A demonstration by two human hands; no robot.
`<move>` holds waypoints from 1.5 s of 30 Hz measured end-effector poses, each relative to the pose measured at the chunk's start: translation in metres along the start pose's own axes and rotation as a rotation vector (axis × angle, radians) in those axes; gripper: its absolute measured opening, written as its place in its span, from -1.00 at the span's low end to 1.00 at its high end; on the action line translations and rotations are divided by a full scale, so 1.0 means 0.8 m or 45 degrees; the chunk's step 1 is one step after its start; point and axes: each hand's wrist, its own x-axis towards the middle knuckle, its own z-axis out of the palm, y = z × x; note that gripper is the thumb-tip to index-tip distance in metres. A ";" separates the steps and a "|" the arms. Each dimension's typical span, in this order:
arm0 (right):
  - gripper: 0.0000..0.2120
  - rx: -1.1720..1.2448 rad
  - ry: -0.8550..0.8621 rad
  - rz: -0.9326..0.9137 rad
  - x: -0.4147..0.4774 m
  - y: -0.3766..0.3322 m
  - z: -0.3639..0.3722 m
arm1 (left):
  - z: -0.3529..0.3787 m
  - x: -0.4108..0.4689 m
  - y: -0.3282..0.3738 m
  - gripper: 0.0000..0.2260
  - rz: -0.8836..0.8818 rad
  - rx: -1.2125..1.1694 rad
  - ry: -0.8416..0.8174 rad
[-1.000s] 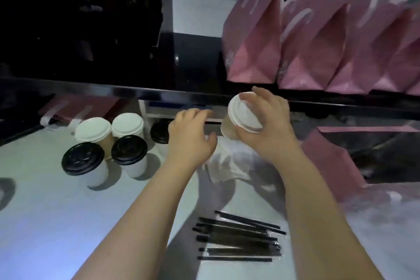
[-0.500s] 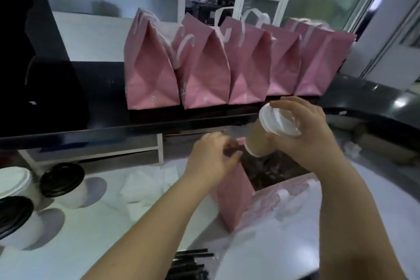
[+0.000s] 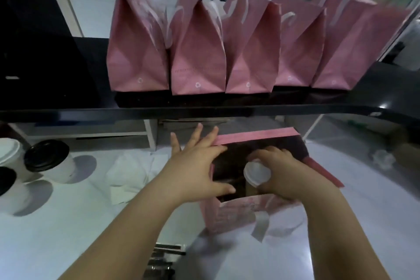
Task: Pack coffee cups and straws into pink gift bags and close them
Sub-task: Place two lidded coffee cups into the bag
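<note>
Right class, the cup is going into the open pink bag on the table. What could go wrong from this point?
1. The right hand grips the white-lidded cup near its lid, so squeezing there might loosen the lid.
2. The left hand braces only one side of the open bag. The bag could shift or fold as the cup lands.
3. The straws lie beside the left forearm, and a careless sweep could scatter them.

No wording can be read. On the black counter [image 3: 227,109], the second pink gift bag [image 3: 197,52] from its left end carries a thin line of print [image 3: 197,69], too blurred to make out. Each pink gift bag on that counter bears a small white round emblem [image 3: 197,85] near the base, perhaps a flower.
</note>
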 end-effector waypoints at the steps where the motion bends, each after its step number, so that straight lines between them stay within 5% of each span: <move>1: -0.32 -0.014 -0.037 0.010 0.008 0.003 0.004 | 0.001 -0.002 0.002 -0.10 -0.015 -0.004 -0.029; 7: -0.28 0.191 -0.080 -0.152 0.028 0.014 0.022 | 0.007 -0.016 0.021 0.17 -0.016 0.087 -0.099; 17: -0.23 0.285 0.104 -0.442 0.024 0.022 0.046 | 0.015 -0.010 0.047 0.22 -0.110 0.182 -0.088; 35: -0.40 -0.357 -0.138 -0.484 0.014 0.010 0.128 | 0.032 -0.028 0.048 0.22 -0.072 0.179 0.031; 37: -0.38 -0.352 -0.226 -0.461 0.017 0.008 0.116 | 0.031 -0.029 0.046 0.11 -0.072 0.150 0.044; 40: -0.33 -0.200 -0.265 -0.491 0.018 -0.003 0.083 | 0.021 -0.026 0.046 -0.35 -0.073 0.075 0.217; 42: -0.35 -0.014 -0.136 -0.498 0.012 -0.011 0.053 | 0.010 -0.020 0.044 -0.66 -0.056 0.053 0.419; 45: -0.53 0.134 0.129 -0.473 -0.003 -0.018 0.016 | -0.002 -0.014 0.035 -0.78 -0.062 0.027 0.604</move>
